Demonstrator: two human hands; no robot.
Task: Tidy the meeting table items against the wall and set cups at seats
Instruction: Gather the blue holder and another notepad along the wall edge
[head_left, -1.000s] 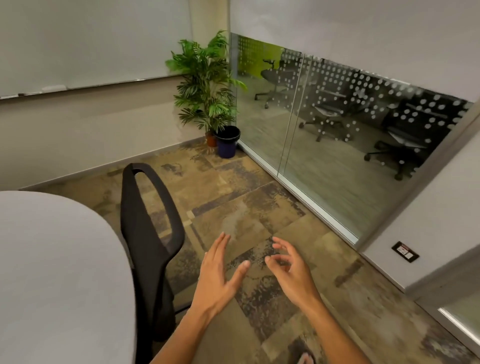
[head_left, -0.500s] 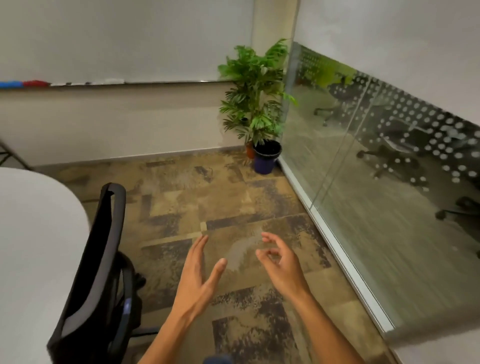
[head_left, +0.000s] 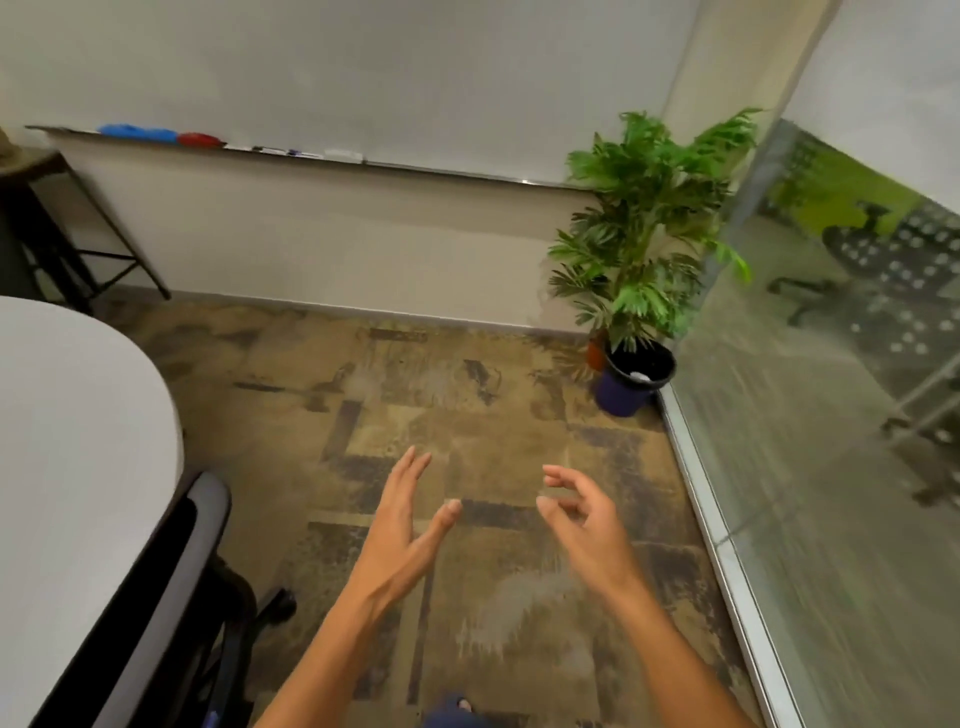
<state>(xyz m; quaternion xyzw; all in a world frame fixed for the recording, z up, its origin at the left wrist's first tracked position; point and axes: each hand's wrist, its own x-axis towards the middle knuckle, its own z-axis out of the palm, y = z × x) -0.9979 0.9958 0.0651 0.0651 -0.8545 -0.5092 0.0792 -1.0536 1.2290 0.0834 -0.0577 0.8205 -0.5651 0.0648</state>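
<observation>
The rounded end of the white meeting table (head_left: 72, 441) fills the left side, with nothing on the part I see. No cups are in view. My left hand (head_left: 402, 525) hovers over the carpet with straight fingers and holds nothing. My right hand (head_left: 584, 514) floats beside it, fingers loosely curled, also without anything in it. Both hands are to the right of the table and apart from it.
A black office chair (head_left: 171, 597) is tucked against the table's edge at lower left. A potted palm (head_left: 644, 249) and a dark blue bin (head_left: 631, 382) stand in the far right corner by the glass wall (head_left: 831, 415). A whiteboard tray (head_left: 291, 153) with erasers and markers runs along the far wall.
My view has swung left: the plant and glass wall slid right, and more of the far wall and whiteboard tray shows. Both hands stay raised, holding nothing.
</observation>
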